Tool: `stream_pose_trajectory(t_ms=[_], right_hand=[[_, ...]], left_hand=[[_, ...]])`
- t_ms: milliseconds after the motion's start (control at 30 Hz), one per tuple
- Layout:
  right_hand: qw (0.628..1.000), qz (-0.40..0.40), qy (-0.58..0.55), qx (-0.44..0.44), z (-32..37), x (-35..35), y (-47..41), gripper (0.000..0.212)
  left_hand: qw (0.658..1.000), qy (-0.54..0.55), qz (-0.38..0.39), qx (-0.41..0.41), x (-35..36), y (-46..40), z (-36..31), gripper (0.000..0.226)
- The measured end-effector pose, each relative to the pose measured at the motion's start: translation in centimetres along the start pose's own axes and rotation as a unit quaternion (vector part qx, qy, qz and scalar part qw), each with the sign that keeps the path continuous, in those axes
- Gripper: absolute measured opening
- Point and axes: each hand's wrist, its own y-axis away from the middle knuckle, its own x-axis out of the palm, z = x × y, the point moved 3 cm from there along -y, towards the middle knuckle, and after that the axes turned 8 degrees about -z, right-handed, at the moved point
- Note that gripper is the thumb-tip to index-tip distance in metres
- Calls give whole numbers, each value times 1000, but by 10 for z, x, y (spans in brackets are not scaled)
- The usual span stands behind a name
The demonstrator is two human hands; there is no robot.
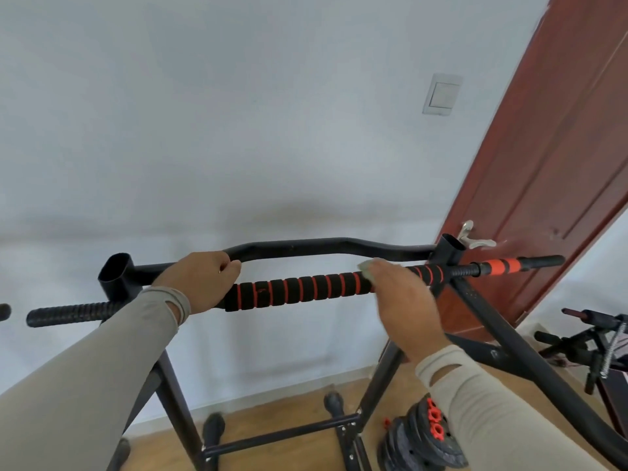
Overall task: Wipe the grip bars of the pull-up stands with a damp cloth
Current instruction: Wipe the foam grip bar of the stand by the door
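Note:
A black foam grip bar with red rings (299, 289) runs across the middle of a black pull-up stand (475, 317). My left hand (200, 280) grips the bar's left end with curled fingers. My right hand (397, 294) wraps the bar's right part, holding a pale green cloth (366, 266) against it; only a small edge of the cloth shows above my fingers. A curved black metal bar (323, 248) lies just behind the foam bar. At the far right, past the upright tube, the bar continues with a red and black sleeve (503, 265).
A white wall with a light switch (441, 94) stands behind the stand. A brown door (550, 164) with a metal handle is at the right. Black weight plates with red collars (424, 440) lie on the wooden floor, and other black gym equipment (591, 348) sits at far right.

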Motion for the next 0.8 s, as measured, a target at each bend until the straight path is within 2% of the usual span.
stream_pose_trajectory(t_ms=[133,267,333,433,567,667,800], right_hand=[[989,37,86,114,-52,-17,-7,33],[978,-16,37,204,-54,-16,-7,20],[971,-36,26,235,-45,-8,-3,21],[972,-72,21,223,-32,0,-3,23],[982,-97,-13,160,19,5,-8,24],[990,-85,-61,89,95,26,-5,20],[988,-58,-140,-1,207,44,-1,38]], left_hand=[[996,-53,-43,64,-4,12,-4,31],[975,-118,-143,119,0,22,-7,33],[965,-139,-192,116,5,30,-7,40],[971,-112,-197,75,11,35,-4,43],[980,-112,-160,27,8,21,-5,43],[986,-108,-129,19,7,15,-5,43],[994,-73,-75,11,8,2,4,45]])
